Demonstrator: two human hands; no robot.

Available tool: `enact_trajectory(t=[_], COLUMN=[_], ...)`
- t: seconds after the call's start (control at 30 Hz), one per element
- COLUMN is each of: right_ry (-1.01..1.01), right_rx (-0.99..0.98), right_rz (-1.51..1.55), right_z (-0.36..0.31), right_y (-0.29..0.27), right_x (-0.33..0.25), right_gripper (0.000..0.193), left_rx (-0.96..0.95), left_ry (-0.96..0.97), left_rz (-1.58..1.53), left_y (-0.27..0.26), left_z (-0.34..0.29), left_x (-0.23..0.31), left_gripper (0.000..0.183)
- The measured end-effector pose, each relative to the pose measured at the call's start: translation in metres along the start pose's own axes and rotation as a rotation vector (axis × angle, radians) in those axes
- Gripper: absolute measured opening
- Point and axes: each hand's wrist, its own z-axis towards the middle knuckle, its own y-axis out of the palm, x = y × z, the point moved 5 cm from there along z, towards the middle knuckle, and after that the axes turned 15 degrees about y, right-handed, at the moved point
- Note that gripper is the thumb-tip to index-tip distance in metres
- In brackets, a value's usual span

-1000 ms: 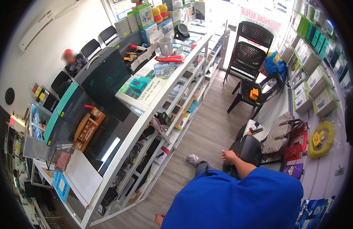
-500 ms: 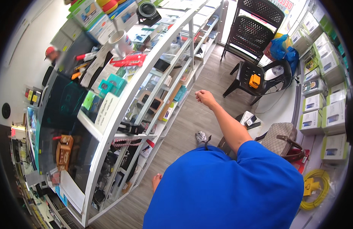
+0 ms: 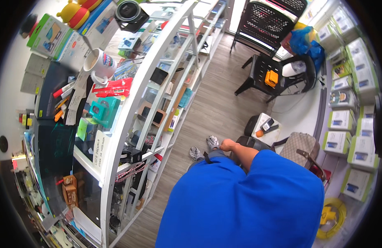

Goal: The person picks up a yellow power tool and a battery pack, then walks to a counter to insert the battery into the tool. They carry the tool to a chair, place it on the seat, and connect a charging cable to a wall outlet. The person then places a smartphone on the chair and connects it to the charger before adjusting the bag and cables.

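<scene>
My right hand [image 3: 229,145] hangs in front of my waist with its fingers curled in, and nothing shows in it. Close by, to its left in the view, are my grey patterned shoes [image 3: 213,142] on the wooden floor. Just right of it sits a black rounded thing [image 3: 253,141], partly behind my forearm. Beyond that, a white surface [image 3: 275,133] bears dark handset-like devices [image 3: 267,125] and a small orange object [image 3: 259,133]. My left hand is out of view, hidden by my blue shirt [image 3: 236,202] or beyond the frame.
A white-framed glass display case [image 3: 129,103] runs along the left, with a mug [image 3: 101,65] and teal holder [image 3: 106,110] on top. Ahead stands a black chair [image 3: 263,72] holding a yellow-orange object [image 3: 271,78]. Boxes [image 3: 337,142] and a patterned handbag [image 3: 299,148] line the right.
My right hand has swung back from out ahead to near my waist. My left hand, earlier visible beside my shirt, has gone from view. The view has shifted, and both shoes now show.
</scene>
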Motion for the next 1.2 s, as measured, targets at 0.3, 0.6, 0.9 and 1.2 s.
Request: enact_trajectory(t=[0.3, 0.6, 0.9, 1.2], right_ry=[-0.051, 0.151, 0.114, -0.054], right_rx=[0.231, 0.212, 0.084, 0.59], right_rz=[0.561, 0.713, 1.584, 1.265], right_z=[-0.062, 0.083, 0.282, 0.498], right_y=[-0.118, -0.23, -0.487, -0.712], right_x=[-0.05, 0.046, 0.077, -0.049], right_gripper=[0.042, 0.035, 0.028, 0.036], left_rx=[-0.243, 0.231, 0.746, 1.21], left_ry=[0.615, 1.713, 1.25, 0.896], left_rz=[0.222, 0.723, 0.575, 0.701], left_y=[0.038, 0.176, 0.209, 0.209], left_z=[0.055, 0.037, 0.15, 0.179], left_x=[0.324, 0.793, 0.851, 0.853], left_gripper=[0.04, 0.058, 0.032, 0.061])
